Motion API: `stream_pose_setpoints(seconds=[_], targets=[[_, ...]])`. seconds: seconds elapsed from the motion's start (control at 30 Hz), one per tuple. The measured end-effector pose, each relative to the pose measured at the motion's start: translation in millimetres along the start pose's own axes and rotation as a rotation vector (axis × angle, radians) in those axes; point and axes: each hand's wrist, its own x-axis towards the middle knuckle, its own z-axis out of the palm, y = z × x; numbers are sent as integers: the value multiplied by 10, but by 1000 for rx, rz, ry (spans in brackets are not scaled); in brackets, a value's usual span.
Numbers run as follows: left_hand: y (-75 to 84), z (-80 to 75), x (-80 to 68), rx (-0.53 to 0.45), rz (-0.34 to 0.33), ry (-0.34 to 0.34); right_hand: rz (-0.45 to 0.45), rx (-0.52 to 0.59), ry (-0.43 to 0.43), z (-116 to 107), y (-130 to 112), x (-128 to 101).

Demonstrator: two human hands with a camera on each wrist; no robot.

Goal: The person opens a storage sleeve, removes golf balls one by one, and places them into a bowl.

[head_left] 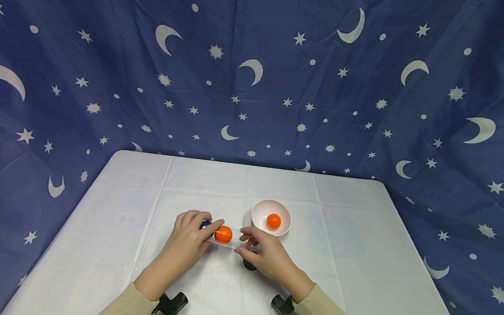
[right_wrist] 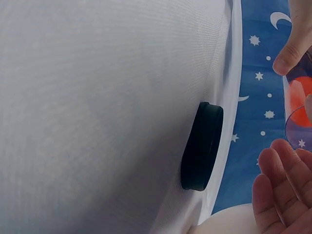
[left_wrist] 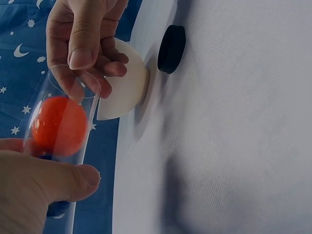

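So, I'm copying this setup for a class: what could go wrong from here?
The clear tube looks uncapped at the end by the right grip, so the orange ball inside might roll out if that end dips. Only the left grip appears to hold the tube, so a loosened hold could drop it. The black cap lies loose on the table close to the right grip and might get knocked away.

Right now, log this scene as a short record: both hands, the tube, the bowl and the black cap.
Left hand: grips the clear tube
Tube contents: orange ball, dark blue ball
Right hand: at the tube's open end; contact unclear
Bowl: on the table, holding a second orange ball
Black cap: on the table, apart from the tube
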Motion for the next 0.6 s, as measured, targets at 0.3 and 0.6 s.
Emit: stream_pose_setpoints(seconds=[0.3,0.6], targets=[[-5,-17,-4,-19,-15,-28,14,-7,7,1,-4,-3],[-30,8,-11,-25,-8,2,-26,14,42,1,1,-7]])
